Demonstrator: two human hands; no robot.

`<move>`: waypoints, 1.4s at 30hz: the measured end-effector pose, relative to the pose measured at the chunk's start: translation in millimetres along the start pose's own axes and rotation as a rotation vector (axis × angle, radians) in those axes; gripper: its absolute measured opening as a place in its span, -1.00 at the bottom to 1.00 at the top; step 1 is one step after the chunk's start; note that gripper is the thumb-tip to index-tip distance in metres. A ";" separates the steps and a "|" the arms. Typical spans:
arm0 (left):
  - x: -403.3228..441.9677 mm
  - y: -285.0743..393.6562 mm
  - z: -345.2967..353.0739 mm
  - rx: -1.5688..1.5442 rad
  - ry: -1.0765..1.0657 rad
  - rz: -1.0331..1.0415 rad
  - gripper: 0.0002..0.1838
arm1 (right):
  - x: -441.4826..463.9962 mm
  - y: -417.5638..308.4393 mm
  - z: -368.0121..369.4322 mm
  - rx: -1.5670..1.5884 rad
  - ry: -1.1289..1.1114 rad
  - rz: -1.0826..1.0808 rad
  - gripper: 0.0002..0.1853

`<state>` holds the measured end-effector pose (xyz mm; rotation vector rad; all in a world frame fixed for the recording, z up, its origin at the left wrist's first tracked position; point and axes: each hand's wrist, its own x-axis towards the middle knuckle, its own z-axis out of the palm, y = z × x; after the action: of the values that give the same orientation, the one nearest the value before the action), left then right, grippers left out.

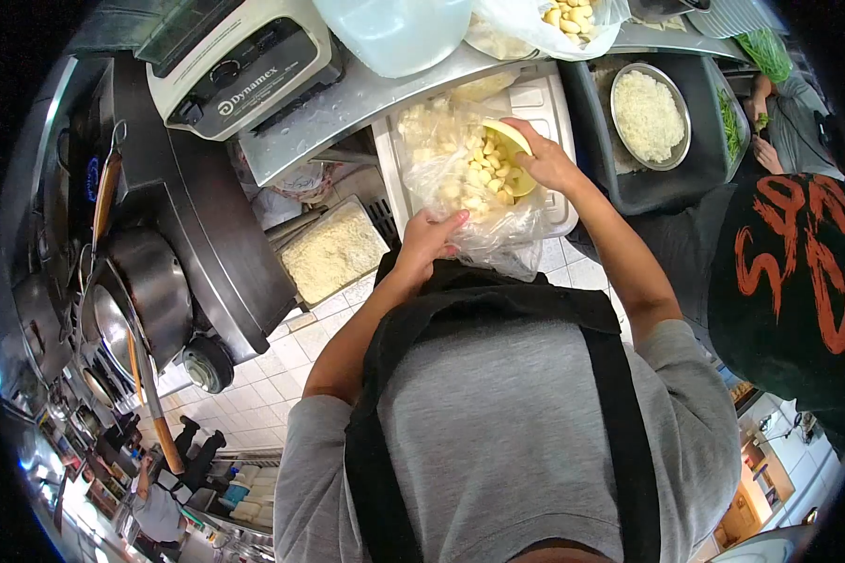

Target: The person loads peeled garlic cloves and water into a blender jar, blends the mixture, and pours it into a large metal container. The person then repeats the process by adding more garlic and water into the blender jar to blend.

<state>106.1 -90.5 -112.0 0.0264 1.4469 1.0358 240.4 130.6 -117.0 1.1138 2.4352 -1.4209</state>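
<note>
A clear plastic bag (498, 235) full of peeled garlic cloves (483, 174) lies on a white tray (557, 103) in front of me. My right hand (545, 161) grips the rim of a pale yellow bowl (507, 134), which is tilted inside the bag's mouth with cloves against it. My left hand (426, 242) is closed on the near left edge of the bag, thumb over the plastic. The bowl's lower part is hidden by cloves and plastic.
A metal pan of chopped white food (336, 251) sits lower left. On the right, a dark bin (634, 192) holds a steel bowl of chopped white food (650, 117). A Dynamex machine (244, 80) stands on the steel counter (296, 141). Other people are nearby on the right.
</note>
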 end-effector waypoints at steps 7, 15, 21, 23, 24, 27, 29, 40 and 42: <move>42.6 17.1 31.6 -0.500 -0.125 0.047 -0.67 | 8.4 28.3 12.9 0.288 0.065 0.013 -0.45; 18.3 56.0 54.9 -0.525 -0.149 0.056 -0.52 | 2.2 11.5 -0.4 0.309 -0.024 0.099 -0.45; 13.3 88.6 85.5 -0.233 -0.233 0.267 -0.73 | 21.8 27.1 21.4 0.799 0.074 0.103 -0.43; 16.6 91.9 86.1 -0.154 -0.306 0.213 -0.76 | 26.4 49.5 29.6 0.965 0.001 0.214 -0.43; 15.8 92.5 86.9 -0.053 -0.330 0.241 -0.76 | 21.7 58.1 28.9 1.005 -0.015 0.195 -0.43; 3.8 91.1 90.7 0.023 -0.398 0.396 -0.73 | 9.4 62.4 26.1 1.144 -0.054 0.146 -0.47; 12.2 81.7 78.9 0.125 -0.404 0.408 -0.72 | 5.4 60.8 31.9 1.297 -0.039 0.178 -0.49; 22.0 52.3 -25.6 -0.216 0.108 0.296 -0.46 | 11.9 77.3 36.8 1.179 0.092 0.365 -0.56; 27.3 43.2 -30.7 0.173 0.296 0.456 -0.26 | 17.8 87.3 40.9 1.137 0.077 0.347 -0.56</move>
<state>51.7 -66.2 -114.4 0.3545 1.8496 1.3179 273.0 133.3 -209.5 1.6206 1.1966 -2.6759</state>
